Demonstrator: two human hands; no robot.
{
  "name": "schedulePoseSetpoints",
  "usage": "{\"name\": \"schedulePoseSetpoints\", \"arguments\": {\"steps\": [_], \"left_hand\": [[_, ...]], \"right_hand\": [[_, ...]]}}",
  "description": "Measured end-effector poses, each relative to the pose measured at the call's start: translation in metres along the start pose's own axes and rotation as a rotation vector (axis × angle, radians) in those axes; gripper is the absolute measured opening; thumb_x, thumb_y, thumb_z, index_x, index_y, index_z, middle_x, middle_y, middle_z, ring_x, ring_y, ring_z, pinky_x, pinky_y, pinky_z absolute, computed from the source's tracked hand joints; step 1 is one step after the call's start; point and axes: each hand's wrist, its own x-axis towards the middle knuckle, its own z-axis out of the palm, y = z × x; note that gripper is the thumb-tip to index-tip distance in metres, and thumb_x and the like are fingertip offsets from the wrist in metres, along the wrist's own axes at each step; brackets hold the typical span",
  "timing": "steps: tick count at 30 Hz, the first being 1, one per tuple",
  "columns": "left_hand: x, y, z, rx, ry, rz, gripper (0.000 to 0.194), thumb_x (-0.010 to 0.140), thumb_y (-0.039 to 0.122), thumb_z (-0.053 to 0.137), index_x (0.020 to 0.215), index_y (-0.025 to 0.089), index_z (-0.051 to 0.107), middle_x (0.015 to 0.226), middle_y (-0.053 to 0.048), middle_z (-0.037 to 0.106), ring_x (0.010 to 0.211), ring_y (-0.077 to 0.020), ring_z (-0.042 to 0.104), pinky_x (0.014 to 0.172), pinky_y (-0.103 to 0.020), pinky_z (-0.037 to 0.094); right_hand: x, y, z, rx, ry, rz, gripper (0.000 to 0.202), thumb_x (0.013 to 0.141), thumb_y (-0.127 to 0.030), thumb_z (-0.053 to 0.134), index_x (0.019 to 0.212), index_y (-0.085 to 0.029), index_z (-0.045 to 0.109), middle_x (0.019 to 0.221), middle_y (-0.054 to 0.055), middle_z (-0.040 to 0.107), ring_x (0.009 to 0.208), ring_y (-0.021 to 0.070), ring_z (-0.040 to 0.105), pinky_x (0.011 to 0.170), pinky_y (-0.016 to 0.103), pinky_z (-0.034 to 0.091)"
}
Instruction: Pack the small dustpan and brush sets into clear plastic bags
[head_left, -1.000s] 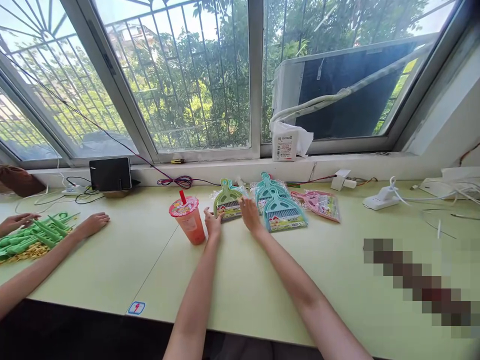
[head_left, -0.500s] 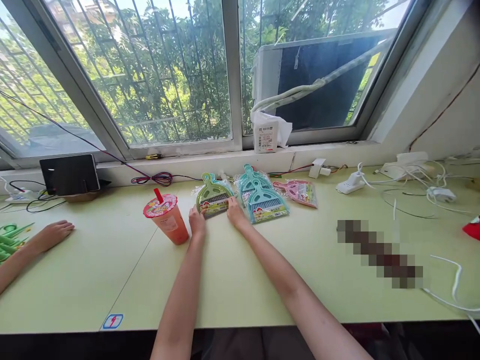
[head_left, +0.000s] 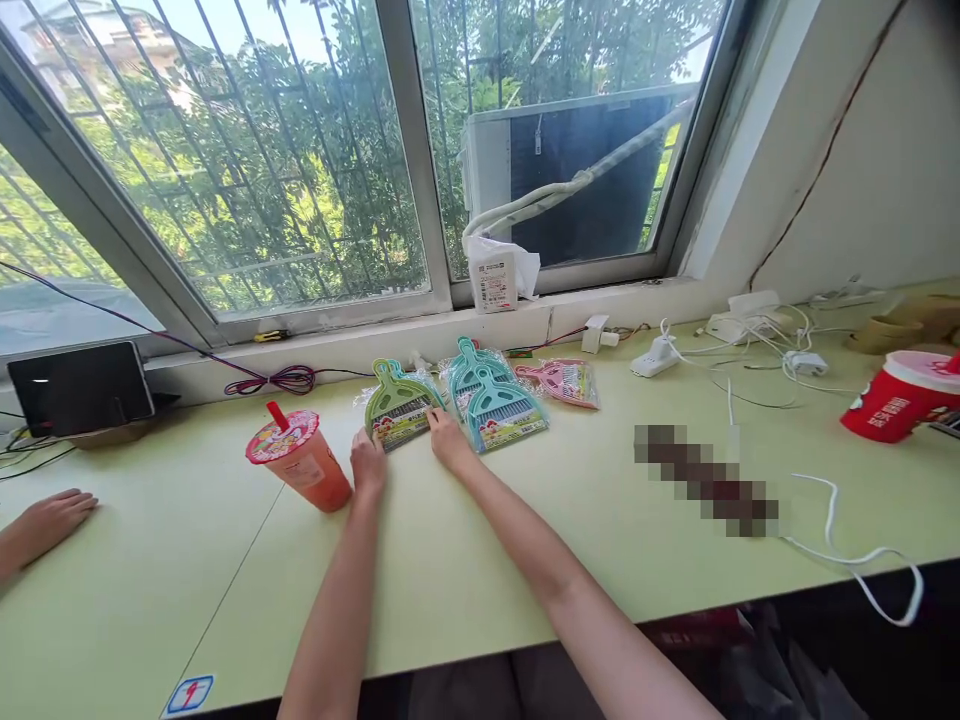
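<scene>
- The green brush-and-dustpan packet (head_left: pixel 401 408) is lying toward the back of the table (head_left: pixel 420 590), between the person's two hands.
- The left hand (head_left: pixel 368 465) is resting at the packet's lower left corner, fingers curled narrow; whether they are gripping, one cannot tell.
- The right hand (head_left: pixel 451 442) is meeting the lower right corner with fingers close together; a pinch is not being shown clearly.
- On the right hand's outer side, the teal packets (head_left: pixel 514 420) are sitting just beside it, leaving little sideways room; the pink packet (head_left: pixel 566 382) is lying beyond them.
- The drink cup (head_left: pixel 311 475) is standing just beside the left hand, narrowing that side.
- Toward the person, wide table surface is stretching between the forearms to the front edge.
- At far right, a white cable (head_left: pixel 919 588) is looping over that edge.
</scene>
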Motion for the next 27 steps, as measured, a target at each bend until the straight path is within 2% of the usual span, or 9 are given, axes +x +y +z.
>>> {"name": "schedulePoseSetpoints", "arguments": {"steps": [5, 13, 19, 27], "left_hand": [[-0.005, -0.003, 0.001, -0.008, -0.044, 0.03, 0.048, 0.085, 0.036, 0.054, 0.125, 0.01, 0.048, 0.117, -0.019, 0.056, 0.114, -0.031, 0.052, 0.095, -0.043, 0.043], [-0.002, -0.002, 0.0, -0.036, -0.03, 0.008, 0.03, 0.085, 0.021, 0.05, 0.113, 0.013, 0.055, 0.111, -0.017, 0.06, 0.11, -0.0284, 0.055, 0.093, -0.041, 0.044], [0.0, -0.001, 0.004, -0.033, -0.001, -0.047, 0.038, 0.084, 0.028, 0.053, 0.119, 0.011, 0.052, 0.115, -0.016, 0.06, 0.108, -0.0287, 0.056, 0.094, -0.042, 0.043], [0.004, -0.002, 0.001, -0.077, -0.011, -0.133, 0.034, 0.081, 0.03, 0.055, 0.11, 0.014, 0.059, 0.11, -0.014, 0.064, 0.098, -0.0269, 0.059, 0.091, -0.041, 0.045]], "right_hand": [[-0.004, -0.002, -0.007, -0.073, -0.039, 0.011, 0.051, 0.088, -0.006, 0.034, 0.139, -0.006, 0.042, 0.123, 0.018, 0.053, 0.11, 0.0254, 0.049, 0.087, 0.036, 0.046], [-0.006, -0.005, -0.012, -0.046, -0.007, 0.064, 0.048, 0.09, -0.006, 0.033, 0.137, -0.009, 0.046, 0.129, 0.018, 0.054, 0.111, 0.0242, 0.051, 0.088, 0.035, 0.045], [-0.004, -0.001, -0.011, -0.056, -0.02, 0.059, 0.05, 0.088, -0.006, 0.037, 0.137, -0.01, 0.046, 0.137, 0.017, 0.051, 0.113, 0.0253, 0.052, 0.095, 0.04, 0.041], [-0.004, -0.001, -0.013, -0.1, -0.043, 0.05, 0.05, 0.088, -0.007, 0.036, 0.137, -0.008, 0.047, 0.14, 0.016, 0.049, 0.113, 0.0267, 0.051, 0.094, 0.04, 0.041]]}}
